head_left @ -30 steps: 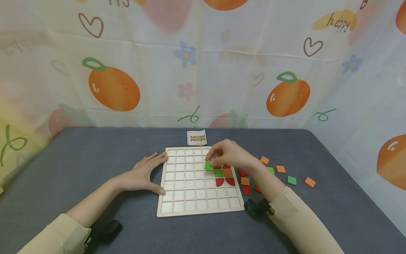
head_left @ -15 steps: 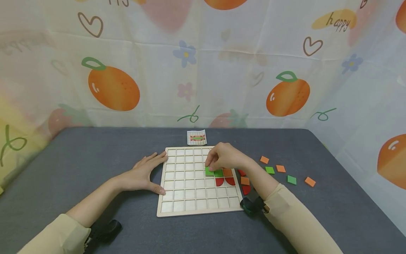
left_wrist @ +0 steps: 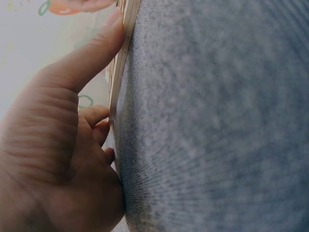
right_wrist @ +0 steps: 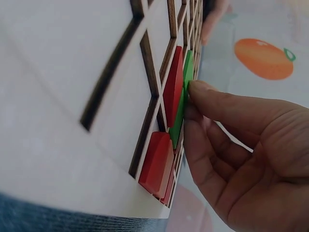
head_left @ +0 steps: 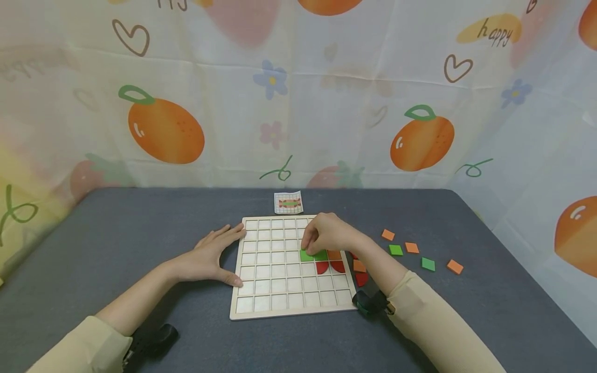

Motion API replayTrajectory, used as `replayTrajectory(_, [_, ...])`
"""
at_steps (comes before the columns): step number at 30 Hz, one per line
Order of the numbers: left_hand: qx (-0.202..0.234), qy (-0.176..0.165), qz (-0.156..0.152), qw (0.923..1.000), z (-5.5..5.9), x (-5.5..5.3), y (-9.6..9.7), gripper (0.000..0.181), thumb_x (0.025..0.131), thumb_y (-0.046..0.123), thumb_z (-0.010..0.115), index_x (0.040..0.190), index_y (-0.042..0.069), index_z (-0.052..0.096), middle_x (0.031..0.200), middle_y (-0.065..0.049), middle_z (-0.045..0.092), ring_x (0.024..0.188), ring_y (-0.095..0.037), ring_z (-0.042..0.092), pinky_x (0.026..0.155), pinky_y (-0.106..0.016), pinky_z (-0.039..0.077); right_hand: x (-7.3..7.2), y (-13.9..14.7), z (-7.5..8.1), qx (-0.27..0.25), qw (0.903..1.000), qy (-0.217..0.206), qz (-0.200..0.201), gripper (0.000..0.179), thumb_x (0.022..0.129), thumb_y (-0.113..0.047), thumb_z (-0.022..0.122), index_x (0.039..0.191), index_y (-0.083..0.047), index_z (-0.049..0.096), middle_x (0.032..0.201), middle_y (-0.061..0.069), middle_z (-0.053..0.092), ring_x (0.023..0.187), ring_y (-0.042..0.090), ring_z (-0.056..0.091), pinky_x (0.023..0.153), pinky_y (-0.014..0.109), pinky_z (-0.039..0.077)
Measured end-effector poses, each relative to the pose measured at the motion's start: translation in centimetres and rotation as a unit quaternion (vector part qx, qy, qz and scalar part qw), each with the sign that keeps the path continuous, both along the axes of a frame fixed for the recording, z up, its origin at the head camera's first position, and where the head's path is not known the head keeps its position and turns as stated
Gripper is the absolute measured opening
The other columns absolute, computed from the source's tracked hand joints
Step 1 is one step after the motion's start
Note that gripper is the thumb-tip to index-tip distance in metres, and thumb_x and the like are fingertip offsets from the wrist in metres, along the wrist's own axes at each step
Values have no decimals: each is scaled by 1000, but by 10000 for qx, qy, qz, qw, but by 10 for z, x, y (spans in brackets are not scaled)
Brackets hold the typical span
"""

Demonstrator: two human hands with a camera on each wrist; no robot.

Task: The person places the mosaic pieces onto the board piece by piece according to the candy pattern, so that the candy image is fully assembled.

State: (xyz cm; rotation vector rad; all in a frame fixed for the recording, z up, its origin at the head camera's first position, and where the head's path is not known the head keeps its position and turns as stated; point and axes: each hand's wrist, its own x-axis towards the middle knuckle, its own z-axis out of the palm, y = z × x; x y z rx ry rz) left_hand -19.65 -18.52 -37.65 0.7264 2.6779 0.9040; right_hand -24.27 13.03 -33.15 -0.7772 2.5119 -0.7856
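My left hand (head_left: 211,257) lies with spread fingers along the left edge of a wooden grid board (head_left: 279,271); in the left wrist view its thumb (left_wrist: 94,50) touches the rim. Over the board's right half, my right hand (head_left: 330,233) pinches a green square tile (head_left: 306,256) between thumb and fingertips, low at a cell. Right beside that tile sits another green tile (head_left: 321,255), then an orange square (head_left: 334,255). Two red rounded tiles (head_left: 322,267) fill cells in the row nearer me. The right hand hides the cells behind it.
A small pattern card (head_left: 288,203) lies behind the board. Loose orange tiles (head_left: 455,267) and green tiles (head_left: 428,264) are scattered to the right. An orange tile (head_left: 359,266) and a red tile (head_left: 361,280) lie close to the board's right edge, partly beside my forearm.
The right hand has lowered the green tile from above the grid into line with the other green tile, moving slightly toward me. The left hand stays put on the board's edge.
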Motion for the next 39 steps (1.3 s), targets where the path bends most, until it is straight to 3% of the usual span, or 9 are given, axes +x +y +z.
replayTrajectory(11, [-15,28,18,10000,-1,0,0,116,67,52,86,156,6,28,167,-14,16,152,-49,7,118,-70,3,0,-1,3,-13,9997,190,169,6,84,-10,76,89,-13,77,83,1,74,72,7,63,64,22,53])
replayTrajectory(18, [15,-7,-11,10000,0,1,1,115,68,52,86,156,6,28,167,-14,15,152,-49,6,117,-70,3,1,8,14,-123,9998,98,-126,9,87,-16,75,95,-13,76,87,0,74,79,16,68,68,30,55])
replayTrajectory(22, [28,-23,-12,10000,-1,1,0,116,68,51,86,156,6,27,168,-14,15,153,-48,5,117,-70,2,0,18,20,-157,9995,27,-283,11,88,-15,73,98,-11,76,90,1,76,85,21,70,75,35,57])
replayTrajectory(27, [29,-19,-10,10000,-1,1,0,116,67,52,86,156,7,27,168,-13,15,153,-47,6,117,-70,2,-3,37,25,-27,9992,79,-389,16,88,-16,73,103,-11,75,94,1,76,86,14,70,80,32,56])
replayTrajectory(39, [-5,-15,-2,10000,0,1,0,116,68,52,86,156,6,27,168,-14,15,153,-48,6,118,-70,2,-8,93,24,101,9976,2,-682,22,89,-19,73,110,-11,74,108,5,76,98,15,70,89,37,57])
